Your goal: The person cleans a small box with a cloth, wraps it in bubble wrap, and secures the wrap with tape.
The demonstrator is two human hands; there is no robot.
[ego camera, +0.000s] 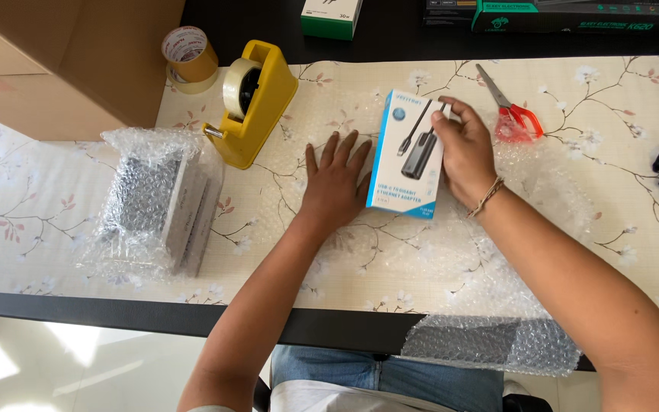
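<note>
**Adapter box held on a sheet of bubble wrap**

Lay flat near the middle of the worktop [55,229]: a white and blue adapter box [408,156], resting on a clear sheet of bubble wrap [497,290]. Was gripped along its right edge by the right hand [463,149], thumb across the front face and the fingers [444,103] curled over the top corner, so closed on the box. Was touched on its left edge only by the left hand [335,179], pressed palm-down on the wrap with fingers spread open, holding nothing.

Ran out from under the box toward the person and hung over the near edge of the worktop, this same sheet. Probably a risk there: with the hanging part heavy and the left palm lifted, could slide off and pull the box along. Also a light, smooth box, likely to slip on the plastic bubbles under a loose grip.

Stood just beyond the left hand: a yellow tape dispenser [253,103], with a roll of brown tape [190,57] behind it. Lay just beyond the right hand: red-handled scissors [509,107], blades pointing away; near enough for a careless reach to catch them, in my judgement.

Seen further left: a bundle already wrapped in bubble wrap [154,202] and a large cardboard carton [62,53]. Seen along the far edge: a green and white box [332,17] and dark boxes [573,15].
</note>
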